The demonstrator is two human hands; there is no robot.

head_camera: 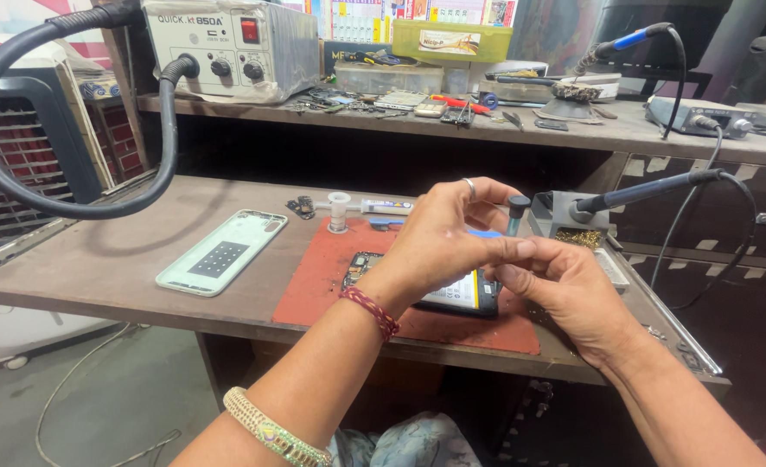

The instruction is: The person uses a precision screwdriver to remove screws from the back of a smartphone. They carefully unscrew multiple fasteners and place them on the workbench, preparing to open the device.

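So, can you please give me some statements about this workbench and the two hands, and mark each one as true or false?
1. A pale green phone back cover lies on the wood left of the red mat. True.
2. The opened phone lies on the upper shelf. False: it lies on the red mat, under the hands.
3. The left hand wears a ring. True.
4. The right hand rests flat on the mat. False: it is raised, fingers meeting the left hand's around a small screwdriver with a black cap.
5. The hot air station stands on the floor. False: it stands on the upper shelf.
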